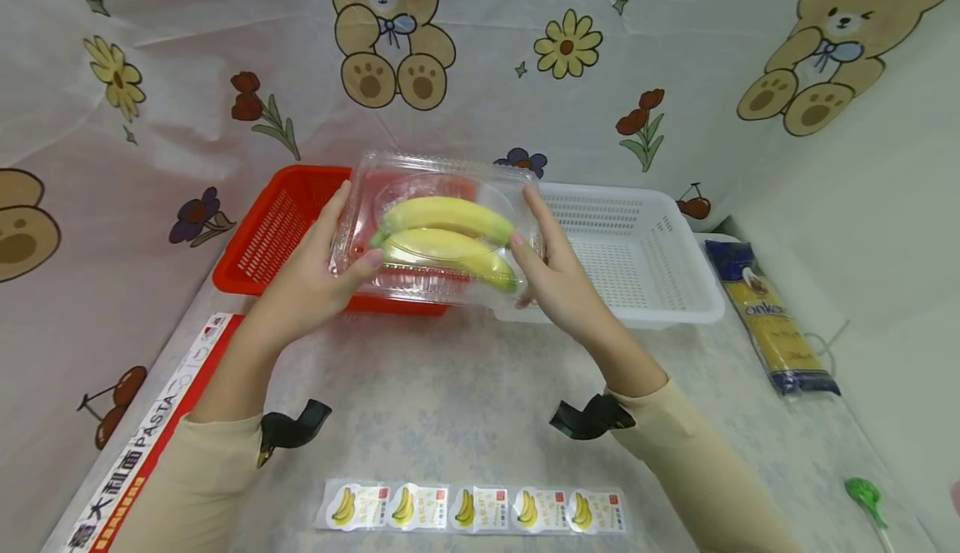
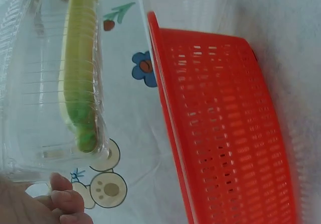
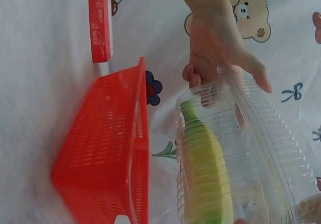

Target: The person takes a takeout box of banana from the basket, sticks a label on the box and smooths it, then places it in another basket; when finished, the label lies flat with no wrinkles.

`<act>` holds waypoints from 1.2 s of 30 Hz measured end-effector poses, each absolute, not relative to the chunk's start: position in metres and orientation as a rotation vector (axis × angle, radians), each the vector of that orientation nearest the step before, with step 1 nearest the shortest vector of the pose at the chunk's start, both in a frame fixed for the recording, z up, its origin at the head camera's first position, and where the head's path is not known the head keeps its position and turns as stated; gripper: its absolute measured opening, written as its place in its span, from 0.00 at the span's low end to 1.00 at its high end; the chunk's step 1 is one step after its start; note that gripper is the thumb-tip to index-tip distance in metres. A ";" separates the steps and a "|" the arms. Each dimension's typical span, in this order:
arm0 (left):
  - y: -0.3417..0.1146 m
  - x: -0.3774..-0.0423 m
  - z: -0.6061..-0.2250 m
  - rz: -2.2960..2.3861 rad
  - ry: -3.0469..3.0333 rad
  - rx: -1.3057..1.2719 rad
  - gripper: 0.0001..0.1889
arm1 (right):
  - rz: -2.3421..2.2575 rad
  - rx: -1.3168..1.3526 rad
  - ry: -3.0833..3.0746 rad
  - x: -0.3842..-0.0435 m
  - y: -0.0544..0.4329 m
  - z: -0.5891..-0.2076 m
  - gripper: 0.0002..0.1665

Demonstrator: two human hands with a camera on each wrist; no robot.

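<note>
A clear plastic clamshell box (image 1: 450,286) with its lid closed holds two yellow bananas (image 1: 448,218), greenish at the ends. My left hand (image 1: 315,270) grips the box's left side, the thumb over the front edge and the fingers along the side. On the opposite side my right hand (image 1: 558,278) grips the box in the same way. The box is held up in the air, overlapping the red basket (image 1: 258,241) and the white basket (image 1: 675,270) in the head view. In the left wrist view, the red basket (image 2: 220,128) stands lower than the box.
A strip of banana stickers (image 1: 472,509) lies at the table's front. To the right are a yellow pasta packet (image 1: 772,320) and a green-topped lollipop (image 1: 866,495). Along the left edge runs a long red and white pasta box (image 1: 157,428). A bear-print cloth (image 1: 480,53) hangs behind.
</note>
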State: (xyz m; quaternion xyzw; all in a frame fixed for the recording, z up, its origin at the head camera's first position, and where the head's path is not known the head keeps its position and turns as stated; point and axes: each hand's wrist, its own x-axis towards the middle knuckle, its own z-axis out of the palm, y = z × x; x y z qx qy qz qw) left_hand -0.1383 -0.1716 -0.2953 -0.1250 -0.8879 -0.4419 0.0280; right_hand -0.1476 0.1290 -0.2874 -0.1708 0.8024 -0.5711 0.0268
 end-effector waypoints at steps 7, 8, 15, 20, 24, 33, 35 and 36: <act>-0.163 -0.118 -0.296 -1.345 -2.838 -0.323 0.56 | -1.746 -0.595 2.505 -0.128 0.137 -0.289 0.41; -0.162 -0.115 -0.296 -1.333 -2.849 -0.310 0.56 | -1.737 -0.604 2.517 -0.128 0.139 -0.293 0.41; -0.159 -0.092 -0.296 -1.188 -2.911 -0.282 0.60 | -1.582 -0.661 2.622 -0.112 0.149 -0.305 0.49; -0.154 -0.075 -0.297 -1.077 -2.938 -0.273 0.62 | -1.477 -0.622 2.650 -0.094 0.157 -0.309 0.54; -0.150 -0.062 -0.301 -1.001 -2.984 -0.256 0.64 | -1.406 -0.599 2.679 -0.079 0.165 -0.314 0.56; -0.138 -0.035 -0.316 -0.908 -3.079 -0.205 0.68 | -1.202 -0.486 2.775 -0.048 0.183 -0.326 0.59; -0.134 -0.029 -0.319 -0.914 -3.093 -0.206 0.68 | -1.187 -0.471 2.770 -0.043 0.187 -0.329 0.60; -0.133 -0.027 -0.321 -0.911 -3.099 -0.209 0.69 | -1.181 -0.468 2.770 -0.040 0.189 -0.331 0.60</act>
